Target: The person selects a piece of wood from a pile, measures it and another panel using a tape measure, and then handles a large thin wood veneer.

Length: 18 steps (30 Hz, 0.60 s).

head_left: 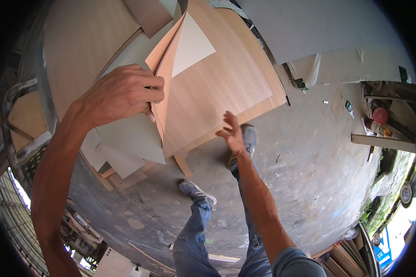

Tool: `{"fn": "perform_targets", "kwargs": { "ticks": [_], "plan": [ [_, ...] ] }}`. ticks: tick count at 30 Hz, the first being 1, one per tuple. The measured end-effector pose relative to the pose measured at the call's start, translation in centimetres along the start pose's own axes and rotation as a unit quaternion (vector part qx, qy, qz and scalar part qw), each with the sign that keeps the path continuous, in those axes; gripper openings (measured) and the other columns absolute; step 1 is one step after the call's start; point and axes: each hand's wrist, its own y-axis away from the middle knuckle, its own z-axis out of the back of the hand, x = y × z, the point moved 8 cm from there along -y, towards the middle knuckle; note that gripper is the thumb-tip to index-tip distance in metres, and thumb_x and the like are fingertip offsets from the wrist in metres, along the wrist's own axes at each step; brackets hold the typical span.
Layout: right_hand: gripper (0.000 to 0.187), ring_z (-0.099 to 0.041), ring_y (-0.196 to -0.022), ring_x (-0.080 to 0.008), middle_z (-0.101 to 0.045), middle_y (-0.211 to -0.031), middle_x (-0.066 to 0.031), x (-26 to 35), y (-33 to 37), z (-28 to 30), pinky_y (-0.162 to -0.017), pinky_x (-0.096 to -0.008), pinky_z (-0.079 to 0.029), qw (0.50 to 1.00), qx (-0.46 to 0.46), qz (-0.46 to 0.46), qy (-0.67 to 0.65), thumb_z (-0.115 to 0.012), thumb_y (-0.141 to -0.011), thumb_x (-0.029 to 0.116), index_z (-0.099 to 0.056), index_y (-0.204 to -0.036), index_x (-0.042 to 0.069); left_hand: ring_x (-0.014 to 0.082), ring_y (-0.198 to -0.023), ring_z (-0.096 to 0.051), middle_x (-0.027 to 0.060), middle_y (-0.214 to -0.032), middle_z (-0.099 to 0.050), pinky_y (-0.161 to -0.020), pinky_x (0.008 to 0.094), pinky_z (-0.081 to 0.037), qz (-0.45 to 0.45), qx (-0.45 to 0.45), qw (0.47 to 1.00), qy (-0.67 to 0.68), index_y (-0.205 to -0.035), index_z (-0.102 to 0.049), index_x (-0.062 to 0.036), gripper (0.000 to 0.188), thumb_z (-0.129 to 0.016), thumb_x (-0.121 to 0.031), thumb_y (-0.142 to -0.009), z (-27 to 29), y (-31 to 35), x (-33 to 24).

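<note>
My left hand is closed on the raised edges of thin wood-grain laminate sheets, which bend up and over to the left. Their pale grey-green undersides show below and behind the hand. My right hand hangs with its fingers apart near the front edge of a light wood-grain sheet and holds nothing. On that sheet lies a white piece, partly covered by the lifted sheets. Whether the right fingertips touch the sheet, I cannot tell.
A wide grey panel stands at the far right with torn plastic film on its edge. Offcuts jut out at the stack's near left. My shoes are on the stained concrete floor. Shelving with odds and ends lies right.
</note>
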Motion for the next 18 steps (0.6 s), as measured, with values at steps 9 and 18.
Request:
{"fn": "perform_targets", "kwargs": {
  "ticks": [9, 18],
  "plan": [
    [0.053, -0.052, -0.111, -0.0199, -0.057, -0.117, -0.0096, 6.2, 1.8, -20.2, -0.095, -0.0333, -0.042, 0.978, 0.123, -0.041, -0.165, -0.064, -0.087, 0.016, -0.04, -0.132, 0.005, 0.02, -0.075, -0.056, 0.0004, -0.108, -0.059, -0.072, 0.0323, -0.048, 0.049, -0.073, 0.995, 0.042, -0.095, -0.063, -0.0097, 0.029, -0.073, -0.009, -0.068, -0.2, -2.6, -0.8],
    [0.029, -0.061, -0.087, -0.0174, -0.064, -0.096, -0.008, 15.2, 3.1, -23.5, -0.075, -0.032, -0.049, 0.955, 0.228, -0.053, -0.179, -0.058, -0.077, -0.004, -0.056, -0.106, -0.001, 0.022, -0.063, -0.065, 0.0154, -0.087, -0.065, -0.062, 0.0296, -0.052, 0.535, -0.365, 0.336, 0.683, -0.102, -0.057, 0.0018, 0.036, -0.059, -0.032, -0.091, -17.2, 24.4, -11.4]
  ]
}}
